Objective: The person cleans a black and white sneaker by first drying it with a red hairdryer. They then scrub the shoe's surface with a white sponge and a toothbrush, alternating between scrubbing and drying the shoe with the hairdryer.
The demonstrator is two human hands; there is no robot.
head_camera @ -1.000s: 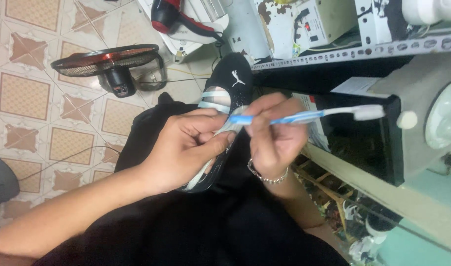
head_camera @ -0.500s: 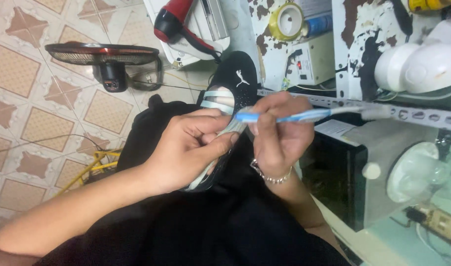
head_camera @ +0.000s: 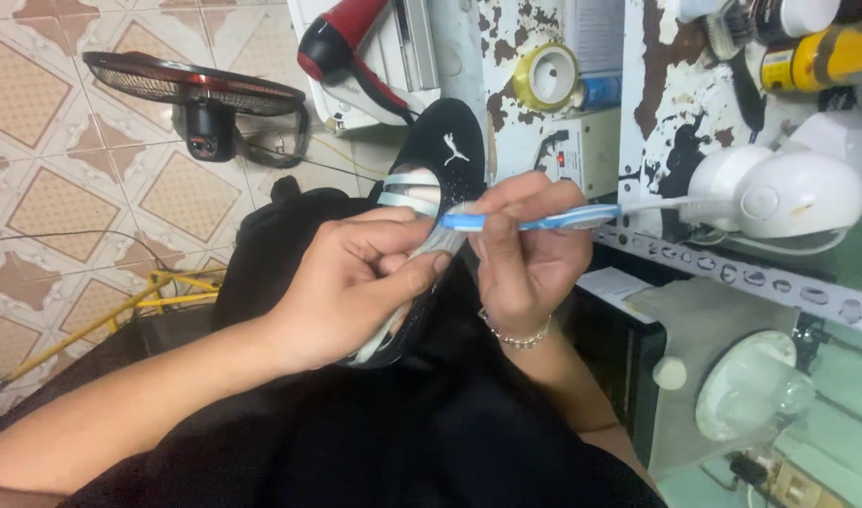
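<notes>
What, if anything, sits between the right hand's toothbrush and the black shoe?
Nothing visible does. The left hand grips the black shoe at its side, and the blue toothbrush in the right hand lies right across the shoe's edge, with only the left fingertips close below.

Black shoe [head_camera: 447, 141], blue toothbrush [head_camera: 534, 220]

The shoe [head_camera: 440, 160] sits between both hands over the lap; a fan [head_camera: 200, 94] lies left, a hairdryer [head_camera: 341, 42] beyond
</notes>
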